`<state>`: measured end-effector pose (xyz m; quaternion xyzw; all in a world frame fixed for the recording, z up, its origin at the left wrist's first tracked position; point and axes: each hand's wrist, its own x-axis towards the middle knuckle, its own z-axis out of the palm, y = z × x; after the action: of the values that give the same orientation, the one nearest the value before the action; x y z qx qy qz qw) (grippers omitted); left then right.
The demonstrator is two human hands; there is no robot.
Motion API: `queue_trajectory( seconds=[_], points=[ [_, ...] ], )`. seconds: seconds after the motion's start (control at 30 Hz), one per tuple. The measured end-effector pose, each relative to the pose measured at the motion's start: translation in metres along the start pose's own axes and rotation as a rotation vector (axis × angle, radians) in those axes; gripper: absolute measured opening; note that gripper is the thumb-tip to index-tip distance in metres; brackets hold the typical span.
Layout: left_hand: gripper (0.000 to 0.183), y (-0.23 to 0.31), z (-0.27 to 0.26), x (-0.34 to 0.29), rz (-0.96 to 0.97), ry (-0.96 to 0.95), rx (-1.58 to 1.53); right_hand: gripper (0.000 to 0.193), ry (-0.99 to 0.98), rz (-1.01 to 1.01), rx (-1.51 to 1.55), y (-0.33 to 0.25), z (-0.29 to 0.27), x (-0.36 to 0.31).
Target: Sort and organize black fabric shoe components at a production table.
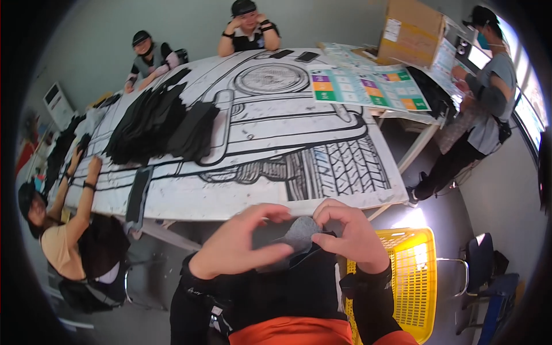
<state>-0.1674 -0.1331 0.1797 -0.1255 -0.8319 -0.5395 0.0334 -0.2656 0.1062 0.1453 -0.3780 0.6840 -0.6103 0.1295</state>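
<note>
My left hand (244,240) and my right hand (348,230) are raised together in front of my chest, both pinching a small grey piece of fabric (300,233). A darker cloth (293,261) hangs below it between my forearms. Both hands hover just off the near edge of a long table (276,132) covered with a black-and-white drawing of a vehicle.
Piles of black fabric (158,123) lie on the table's left half. A yellow plastic crate (411,276) stands at my right. Three seated people work around the table; a fourth stands at far right by a cardboard box (411,31) and coloured sheets (368,86).
</note>
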Motion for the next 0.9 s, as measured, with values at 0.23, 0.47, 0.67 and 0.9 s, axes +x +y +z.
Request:
queue_trajectory(
  seconds=[0.23,0.47,0.67,0.9],
  points=[
    [0.029,-0.014,0.01,-0.006,-0.387,-0.057,-0.224,0.031,-0.066,0.005,-0.022,0.001,0.015,0.021],
    [0.024,-0.012,0.02,-0.013,-0.377,0.241,-0.726,0.061,0.298,-0.202,0.073,-0.03,0.026,-0.009],
    [0.025,-0.012,0.029,-0.015,-0.339,0.244,-0.698,0.033,0.342,-0.172,-0.432,-0.044,0.034,0.003],
    [0.024,-0.017,0.024,-0.022,-0.331,0.136,-0.629,0.022,0.08,-0.215,-0.451,-0.03,0.019,0.016]
  ],
)
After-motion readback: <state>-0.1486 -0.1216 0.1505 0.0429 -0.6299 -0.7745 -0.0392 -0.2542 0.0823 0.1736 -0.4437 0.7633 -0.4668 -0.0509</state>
